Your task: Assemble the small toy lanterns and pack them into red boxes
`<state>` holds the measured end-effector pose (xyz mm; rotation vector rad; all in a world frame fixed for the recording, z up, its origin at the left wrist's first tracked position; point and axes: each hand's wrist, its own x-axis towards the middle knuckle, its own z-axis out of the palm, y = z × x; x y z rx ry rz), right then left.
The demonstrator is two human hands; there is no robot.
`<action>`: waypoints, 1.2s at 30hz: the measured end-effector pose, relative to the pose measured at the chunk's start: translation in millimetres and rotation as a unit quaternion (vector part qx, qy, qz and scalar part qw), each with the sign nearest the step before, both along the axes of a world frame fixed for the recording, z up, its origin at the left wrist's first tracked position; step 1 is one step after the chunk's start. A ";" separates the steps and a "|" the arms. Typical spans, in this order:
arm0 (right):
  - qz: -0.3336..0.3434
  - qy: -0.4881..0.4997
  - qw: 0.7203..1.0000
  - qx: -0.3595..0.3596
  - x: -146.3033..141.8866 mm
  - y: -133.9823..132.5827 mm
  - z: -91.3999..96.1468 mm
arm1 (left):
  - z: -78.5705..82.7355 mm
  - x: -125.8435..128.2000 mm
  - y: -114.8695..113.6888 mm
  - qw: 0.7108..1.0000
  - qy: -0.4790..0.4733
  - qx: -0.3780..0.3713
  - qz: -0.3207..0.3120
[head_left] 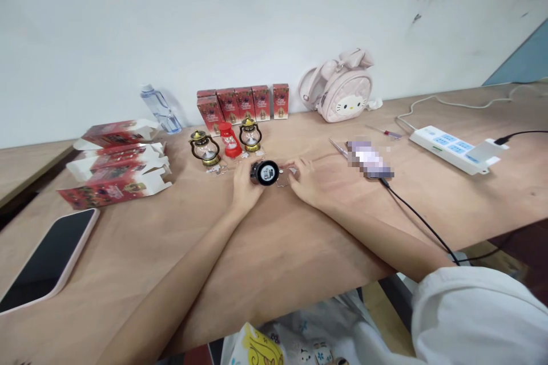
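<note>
My left hand (246, 187) is wrapped around the side of a small dark lantern (266, 173), whose round base faces me and shows pale parts inside its black rim. Just right of it, my right hand (305, 182) rests low over the table with its fingers bent together. A small shiny piece shows at those fingertips, too small to name. Beyond my hands stand a bronze lantern (205, 149), a red lantern (230, 140) and another bronze lantern (250, 136), all upright. Small white and clear bits (217, 169) lie in front of them.
Red boxes (244, 104) line the wall beside a water bottle (160, 108) and pink bag (346, 94). Opened boxes (117, 177) and a phone (49, 259) lie left. To the right are a cabled phone (370, 158), a screwdriver (387, 133) and a power strip (456, 148).
</note>
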<state>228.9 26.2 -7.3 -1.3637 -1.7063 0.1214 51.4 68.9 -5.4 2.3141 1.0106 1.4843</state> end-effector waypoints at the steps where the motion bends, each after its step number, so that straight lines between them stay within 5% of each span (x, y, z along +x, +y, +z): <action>1: 0.002 -0.016 0.999 -0.031 0.1 2.3 0.0 | 0.1 -0.3 0.3 1.000 -0.006 -0.002 0.019; 5: 0.029 -0.081 0.993 -0.082 -2.0 8.6 -2.8 | -2.1 -1.1 4.0 0.997 -0.043 -0.017 0.069; 14: 0.034 -0.086 0.993 -0.069 -1.1 14.4 -9.4 | -2.2 0.1 5.9 0.997 -0.064 -0.041 0.006; 19: 0.016 0.008 0.999 0.046 -2.9 7.3 -8.8 | -0.9 0.1 4.1 0.999 -0.047 -0.024 0.005; 24: -0.015 0.178 0.959 0.219 -18.1 -14.3 -4.5 | 1.3 -0.1 -0.1 1.000 -0.010 0.004 0.003; 29: -0.002 0.093 0.966 0.241 -27.5 -25.1 -4.0 | 0.9 0.6 -3.1 0.996 0.056 0.050 -0.054; 36: -0.013 0.031 0.967 0.251 -22.9 -20.9 -6.1 | -1.1 0.9 -1.5 0.995 0.067 0.047 -0.055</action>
